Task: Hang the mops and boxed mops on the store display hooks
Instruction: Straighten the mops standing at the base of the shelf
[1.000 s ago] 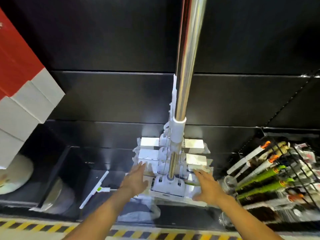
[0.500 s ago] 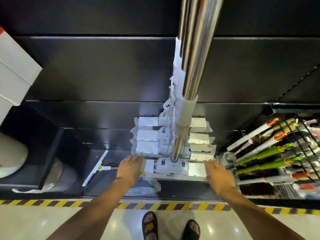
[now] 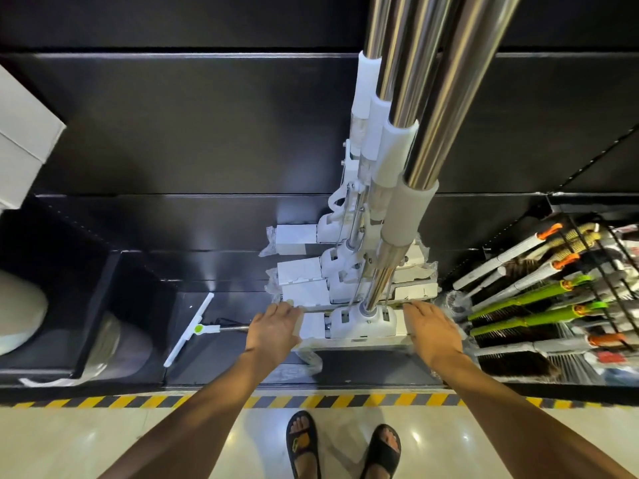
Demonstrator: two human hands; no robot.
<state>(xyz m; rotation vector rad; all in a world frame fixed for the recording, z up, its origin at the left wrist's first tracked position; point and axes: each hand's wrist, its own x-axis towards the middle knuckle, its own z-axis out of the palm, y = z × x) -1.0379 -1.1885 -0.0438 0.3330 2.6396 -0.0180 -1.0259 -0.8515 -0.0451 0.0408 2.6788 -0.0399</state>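
Observation:
Several white flat mops with shiny steel handles [image 3: 428, 98] hang in a row in front of the black display wall, their heads stacked one behind another. The nearest mop head [image 3: 359, 321] is white plastic, partly wrapped in clear film. My left hand [image 3: 273, 326] rests on its left end and my right hand [image 3: 432, 328] on its right end, with fingers fairly straight. The hooks above are out of view.
A white squeegee [image 3: 188, 328] lies on the dark bottom shelf to the left. Green and orange brushes [image 3: 529, 305] fill a wire rack at right. White boxes [image 3: 20, 143] sit upper left. A yellow-black striped edge [image 3: 138, 402] borders the floor, where my sandalled feet stand.
The view has tilted down and back, so my feet and the floor show now. Both hands slid outward to the ends of the nearest mop head, which sits lower in view.

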